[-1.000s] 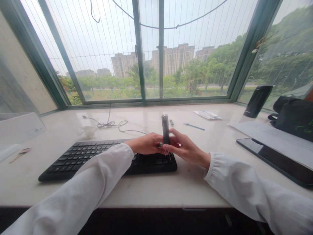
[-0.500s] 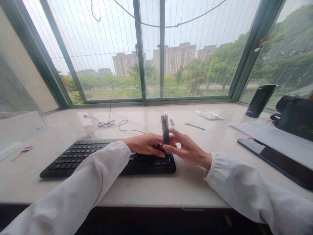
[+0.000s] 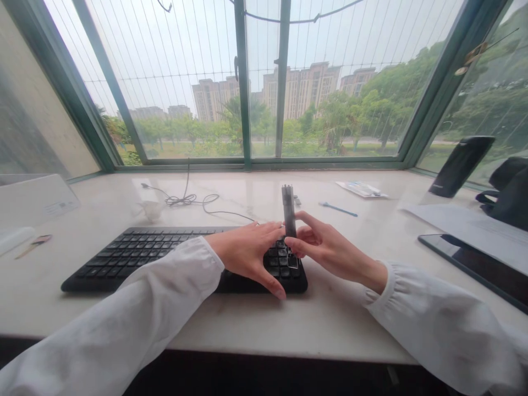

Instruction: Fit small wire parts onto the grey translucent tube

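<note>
My right hand (image 3: 325, 245) pinches a dark keycap puller (image 3: 289, 209) between thumb and fingers. The puller stands upright, its thin wire loops pointing down at the keys on the right end of a black keyboard (image 3: 132, 253). Whether the wires are hooked under a key cannot be made out. Spread over the keyboard's right half is my left hand (image 3: 247, 254), open, with its thumb reaching past the front edge and its fingertips beside the puller.
Behind the hands lie a small grey piece (image 3: 297, 200), a blue stick-like tool (image 3: 338, 209), a flat packet (image 3: 362, 190) and a coiled cable (image 3: 181, 199). At right are a phone (image 3: 474, 267), paper (image 3: 454, 220) and a black cylinder (image 3: 461, 166); a small brush (image 3: 35, 246) is at left.
My left hand has opened and come away from the puller, its thumb spreading toward the front. The right hand keeps hold of the puller. The whole view has shifted slightly.
</note>
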The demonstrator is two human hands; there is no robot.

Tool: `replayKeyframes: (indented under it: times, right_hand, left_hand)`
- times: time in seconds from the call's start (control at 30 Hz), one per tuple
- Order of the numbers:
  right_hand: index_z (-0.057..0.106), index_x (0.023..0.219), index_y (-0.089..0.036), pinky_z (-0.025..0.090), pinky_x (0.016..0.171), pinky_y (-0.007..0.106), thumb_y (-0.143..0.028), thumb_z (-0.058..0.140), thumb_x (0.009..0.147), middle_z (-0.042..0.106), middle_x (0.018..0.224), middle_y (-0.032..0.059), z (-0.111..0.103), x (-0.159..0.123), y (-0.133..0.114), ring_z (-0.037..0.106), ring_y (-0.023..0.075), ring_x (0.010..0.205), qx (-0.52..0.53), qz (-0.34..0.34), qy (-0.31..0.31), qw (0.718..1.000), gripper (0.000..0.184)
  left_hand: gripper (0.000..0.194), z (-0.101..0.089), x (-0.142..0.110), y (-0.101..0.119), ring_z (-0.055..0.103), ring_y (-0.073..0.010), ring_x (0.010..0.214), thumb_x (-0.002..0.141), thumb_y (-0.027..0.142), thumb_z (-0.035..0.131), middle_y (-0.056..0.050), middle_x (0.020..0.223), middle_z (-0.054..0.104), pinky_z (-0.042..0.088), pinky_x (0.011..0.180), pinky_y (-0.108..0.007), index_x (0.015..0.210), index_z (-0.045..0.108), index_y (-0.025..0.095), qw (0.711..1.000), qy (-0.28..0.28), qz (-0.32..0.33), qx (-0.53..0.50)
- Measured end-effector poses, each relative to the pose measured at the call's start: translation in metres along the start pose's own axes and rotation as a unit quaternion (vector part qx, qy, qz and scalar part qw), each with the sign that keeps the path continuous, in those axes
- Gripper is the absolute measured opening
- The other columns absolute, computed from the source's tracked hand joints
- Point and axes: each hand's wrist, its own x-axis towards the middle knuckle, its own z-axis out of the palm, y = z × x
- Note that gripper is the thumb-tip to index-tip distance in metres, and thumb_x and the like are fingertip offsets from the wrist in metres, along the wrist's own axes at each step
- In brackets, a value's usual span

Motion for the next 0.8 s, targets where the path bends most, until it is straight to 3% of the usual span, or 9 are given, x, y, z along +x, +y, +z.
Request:
replayKeyframes:
  times: [0.17, 0.27, 0.37, 0.47, 0.8]
  right_hand:
    - [0.053, 0.116, -0.024, 0.056, 0.075, 0.034, -0.046, 0.067, 0.085, 0.069, 0.084, 0.0017, -0.001, 0.002, -0.004, 0.068, 0.0193, 0.080, 0.060, 0.052, -0.011, 0.997, 0.040]
    - [0.054, 0.115, -0.024, 0.057, 0.078, 0.036, -0.043, 0.070, 0.082, 0.070, 0.086, 0.0028, -0.001, 0.003, -0.007, 0.070, 0.0201, 0.080, 0.090, 0.080, -0.005, 0.993, 0.042]
    - [0.056, 0.113, -0.023, 0.058, 0.079, 0.036, -0.041, 0.073, 0.080, 0.070, 0.089, 0.0041, 0.000, 0.004, -0.009, 0.070, 0.0201, 0.081, 0.130, 0.132, 0.019, 0.983, 0.041]
    - [0.056, 0.115, -0.023, 0.057, 0.081, 0.036, -0.039, 0.075, 0.079, 0.070, 0.092, 0.0047, 0.001, 0.004, -0.010, 0.069, 0.0206, 0.086, 0.173, 0.170, 0.028, 0.970, 0.044]
    - [0.053, 0.115, -0.025, 0.058, 0.080, 0.040, -0.043, 0.075, 0.078, 0.070, 0.091, 0.0035, 0.005, 0.000, -0.013, 0.069, 0.0213, 0.083, 0.158, 0.152, 0.048, 0.975, 0.047]
  left_hand:
    - [0.077, -0.002, 0.003, 0.000, 0.056, -0.0284, 0.111, 0.062, 0.072, 0.072, -0.009, 0.119, 0.060, 0.040, 0.100, -0.036, 0.115, 0.055, 0.019, 1.000, 0.001, 0.010, -0.028]
    - [0.090, 0.000, 0.002, -0.002, 0.052, -0.0310, 0.120, 0.060, 0.076, 0.069, -0.012, 0.130, 0.055, 0.036, 0.104, -0.038, 0.126, 0.051, 0.018, 1.000, -0.009, -0.005, -0.013]
    - [0.110, 0.003, 0.001, -0.005, 0.041, -0.0336, 0.133, 0.060, 0.083, 0.063, -0.017, 0.147, 0.042, 0.029, 0.111, -0.040, 0.143, 0.038, 0.015, 0.999, -0.025, -0.020, 0.006]
    - [0.118, 0.005, 0.001, -0.006, 0.035, -0.0336, 0.139, 0.061, 0.087, 0.056, -0.018, 0.154, 0.033, 0.026, 0.114, -0.040, 0.148, 0.030, 0.012, 0.998, -0.037, -0.035, 0.024]
    - [0.120, 0.005, 0.000, -0.007, 0.032, -0.0347, 0.140, 0.058, 0.091, 0.053, -0.018, 0.154, 0.032, 0.025, 0.114, -0.041, 0.148, 0.033, 0.014, 0.998, -0.040, -0.043, 0.029]
